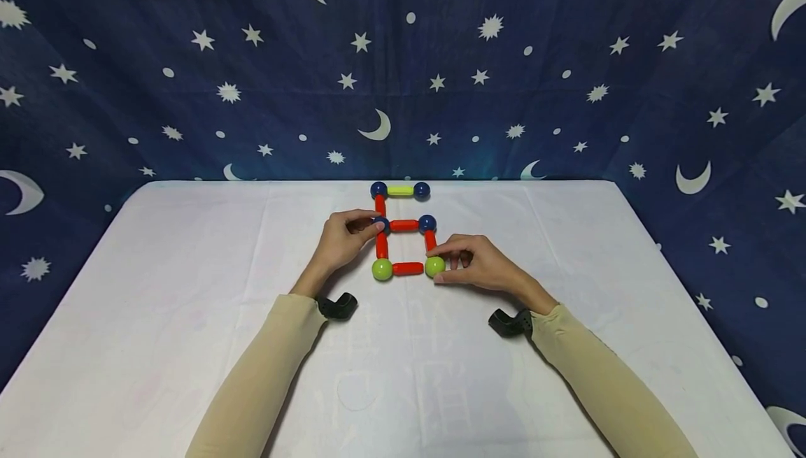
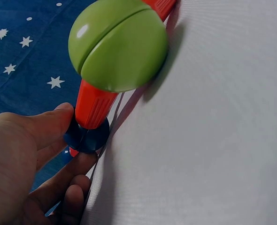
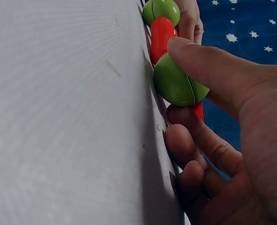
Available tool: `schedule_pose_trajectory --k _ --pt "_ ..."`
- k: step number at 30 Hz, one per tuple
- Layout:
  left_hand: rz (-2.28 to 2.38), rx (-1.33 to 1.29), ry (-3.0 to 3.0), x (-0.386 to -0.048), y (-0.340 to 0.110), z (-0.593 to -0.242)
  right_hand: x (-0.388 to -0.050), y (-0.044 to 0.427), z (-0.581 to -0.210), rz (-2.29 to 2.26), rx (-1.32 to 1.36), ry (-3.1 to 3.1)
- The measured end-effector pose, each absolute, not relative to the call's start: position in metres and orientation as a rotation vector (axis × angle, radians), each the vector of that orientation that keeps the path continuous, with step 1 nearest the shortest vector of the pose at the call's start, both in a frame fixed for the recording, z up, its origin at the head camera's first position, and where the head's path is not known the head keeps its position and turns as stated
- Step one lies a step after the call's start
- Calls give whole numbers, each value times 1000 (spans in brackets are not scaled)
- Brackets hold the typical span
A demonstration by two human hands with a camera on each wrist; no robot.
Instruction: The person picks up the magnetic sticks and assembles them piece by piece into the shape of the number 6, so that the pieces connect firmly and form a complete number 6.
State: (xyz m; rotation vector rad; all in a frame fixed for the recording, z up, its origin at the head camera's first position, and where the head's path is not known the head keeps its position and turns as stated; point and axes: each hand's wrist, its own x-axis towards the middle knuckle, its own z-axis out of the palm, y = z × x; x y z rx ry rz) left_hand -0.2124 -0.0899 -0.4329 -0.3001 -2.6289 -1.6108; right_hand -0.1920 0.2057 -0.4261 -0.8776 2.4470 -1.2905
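A flat figure of magnetic rods and balls lies on the table. My left hand (image 1: 342,238) pinches the dark blue ball (image 2: 86,138) at the middle left, between thumb and fingers. At the lower right corner, my right hand (image 1: 476,262) holds a green ball (image 3: 178,82) between thumb and index finger. Another green ball (image 1: 382,270) forms the lower left corner, with a red rod (image 1: 408,268) between the two. A red rod (image 1: 404,225) runs across to a blue ball (image 1: 427,223). Above, a yellow-green rod (image 1: 400,191) links two more blue balls.
A white cloth covers the table (image 1: 157,290). Behind it hangs a dark blue curtain (image 1: 453,45) with moons and stars. Black curved wrist mounts (image 1: 340,306) sit at both sleeve ends.
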Motion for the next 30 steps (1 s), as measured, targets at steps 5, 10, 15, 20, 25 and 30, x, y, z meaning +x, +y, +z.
schedule_pose_trajectory --k 5,10,15,20,25,30 --pt "-1602 -309 -2628 -213 -91 -431 -192 205 -427 -1297 -860 2461" --pt "-1606 -315 -2635 -213 -91 -430 -192 206 -428 -1317 -841 2460" --pt "-1542 -309 -2684 -210 -91 -423 -191 206 -429 -1332 -846 2443" --pt "-1434 -350 -2728 -199 -94 -411 -191 207 -431 -1354 -874 2425" --pt "-1470 -603 -2796 -184 -98 -402 -191 207 -432 -1376 -894 2407" --pt "-1512 -899 -2859 -174 -102 -398 -192 207 -431 -1367 -883 2420"
